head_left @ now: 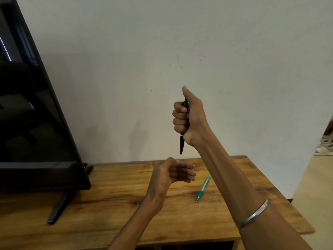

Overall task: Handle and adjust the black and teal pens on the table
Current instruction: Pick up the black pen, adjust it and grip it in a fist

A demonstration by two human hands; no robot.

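Wooden table [111, 210]: two pens, seemingly.

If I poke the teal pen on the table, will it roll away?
Probably a little. The teal pen looks round and slim and lies flat on the smooth wooden table, so a sideways poke could roll it. It looks stiff and light, so it should slide easily too.

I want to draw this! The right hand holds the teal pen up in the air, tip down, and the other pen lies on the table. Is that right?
Not quite. The head view shows the right hand holding the black pen up, tip down. The teal pen is the one lying on the table.
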